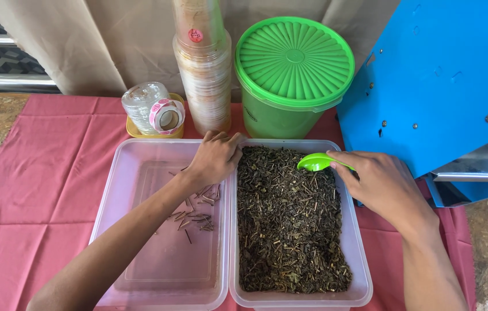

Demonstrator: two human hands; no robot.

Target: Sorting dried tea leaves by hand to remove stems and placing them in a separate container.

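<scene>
The right hand (383,185) had its grip closed on a green scoop (315,162), bowl hovering over the dried tea leaves (287,224) at the far end of the right-hand clear tub (361,270). The left hand (215,158) sat curled on the rim between the tubs; whether it pinched anything, I could not tell. A few stalks (196,212) lay in the left tub (118,190). Behind them on the red-clothed surface (36,173) stood a green lidded bucket (293,75) and stacked cups (204,69).
</scene>
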